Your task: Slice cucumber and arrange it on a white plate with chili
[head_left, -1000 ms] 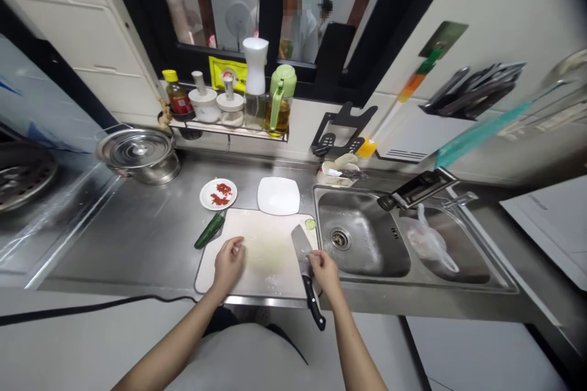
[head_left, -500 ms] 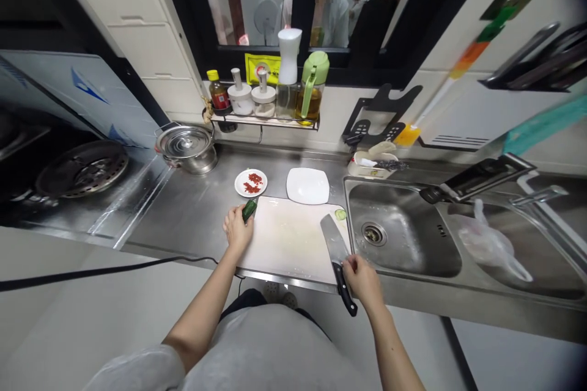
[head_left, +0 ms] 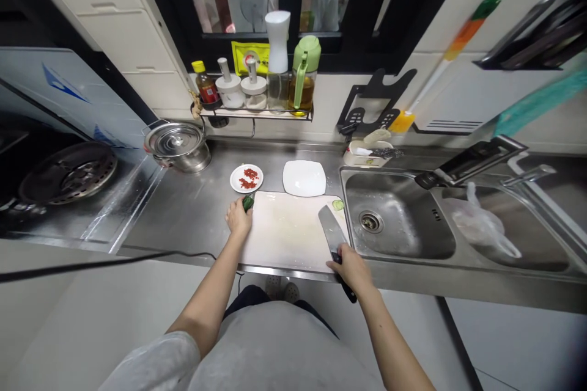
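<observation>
At the left edge of the white cutting board [head_left: 287, 244], my left hand [head_left: 238, 219] is closed round a dark green cucumber [head_left: 248, 202]; only its end shows. My right hand [head_left: 352, 269] has its fingers over the black handle of a kitchen knife, its thumb along the near side. The broad knife blade [head_left: 331, 226] lies flat on the right part of the board, pointing away from me. Beyond its tip are pale cucumber slices [head_left: 338, 204] in the board's far right corner.
Behind the board stand a small plate of chopped red pieces [head_left: 241, 175] and a white square plate [head_left: 304, 178]. A steel sink [head_left: 398, 220] adjoins on the right. A lidded pot [head_left: 178, 143] stands at the left, and a seasoning rack [head_left: 257, 114] hangs under the window.
My right hand has moved from beside the knife onto its handle, now covering much of it. My left hand has stayed on the cucumber, which has turned end-up towards me. The view has shifted slightly.
</observation>
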A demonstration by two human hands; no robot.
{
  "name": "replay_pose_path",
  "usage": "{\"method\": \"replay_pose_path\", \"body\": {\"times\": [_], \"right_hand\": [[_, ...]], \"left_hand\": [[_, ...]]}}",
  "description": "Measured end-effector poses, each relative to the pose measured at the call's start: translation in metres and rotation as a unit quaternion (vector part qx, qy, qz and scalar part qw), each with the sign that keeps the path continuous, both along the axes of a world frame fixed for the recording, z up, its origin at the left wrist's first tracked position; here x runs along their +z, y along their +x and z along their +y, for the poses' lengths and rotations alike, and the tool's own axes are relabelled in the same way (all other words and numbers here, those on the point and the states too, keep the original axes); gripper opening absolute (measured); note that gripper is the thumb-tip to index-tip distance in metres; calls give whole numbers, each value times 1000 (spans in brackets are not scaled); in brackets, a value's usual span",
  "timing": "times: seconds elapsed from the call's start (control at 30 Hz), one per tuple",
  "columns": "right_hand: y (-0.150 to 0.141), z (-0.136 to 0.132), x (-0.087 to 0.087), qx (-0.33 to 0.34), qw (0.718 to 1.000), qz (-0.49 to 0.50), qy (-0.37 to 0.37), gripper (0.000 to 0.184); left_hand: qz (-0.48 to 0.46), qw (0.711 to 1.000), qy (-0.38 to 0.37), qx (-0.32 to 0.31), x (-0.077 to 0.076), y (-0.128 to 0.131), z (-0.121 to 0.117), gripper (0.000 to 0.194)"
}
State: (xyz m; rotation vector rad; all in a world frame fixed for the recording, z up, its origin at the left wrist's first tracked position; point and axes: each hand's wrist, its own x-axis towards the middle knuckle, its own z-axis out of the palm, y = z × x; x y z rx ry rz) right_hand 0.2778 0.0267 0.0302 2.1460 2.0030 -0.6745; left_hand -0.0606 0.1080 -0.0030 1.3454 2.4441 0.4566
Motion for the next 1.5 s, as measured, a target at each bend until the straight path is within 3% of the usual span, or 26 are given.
{"method": "replay_pose_path", "body": {"times": [0.1, 0.2, 0.27, 0.37, 0.43, 0.47, 0.53, 0.7, 0.8, 0.93, 1.1, 1.5], "right_hand": [[-3, 0, 0, 12, 1000, -4, -9, 25], [-2, 1, -1, 18, 1000, 3, -18, 26], [-1, 2, -2, 15, 1000, 11, -20, 28], [0, 1, -2, 9, 1000, 14, -17, 32], [-1, 0, 1, 6, 1000, 8, -12, 33], [-1, 0, 3, 3, 1000, 4, -9, 33], [-2, 1, 10, -14, 1000, -10, -3, 32], [0, 4, 28, -93, 995, -33, -4, 32], [-4, 4, 31, -72, 997, -15, -15, 31], [-23, 5, 31, -2, 999, -12, -38, 37], [-49, 12, 31, 56, 997, -8, -45, 34], [-71, 19, 39, 133, 989, -11, -69, 36]], "left_hand": [[-45, 998, 38, -6, 2, -2, -1, 45], [-181, 979, 91, -30, 7, -3, -11, 49], [-334, 935, 101, -58, 11, -1, -23, 51], [-543, 833, 55, -94, 17, 4, -43, 54], [-607, 788, 25, -99, 20, 9, -52, 57], [-616, 781, 16, -100, 21, 11, -54, 58], [-597, 795, 14, -109, 22, 16, -56, 60], [-426, 881, 84, -188, 15, 26, -51, 52], [-317, 911, 110, -238, 7, 29, -54, 45], [-205, 917, 149, -309, -2, 34, -62, 38], [-94, 918, 167, -347, -11, 42, -70, 34], [2, 906, 216, -364, -23, 42, -69, 36]]}}
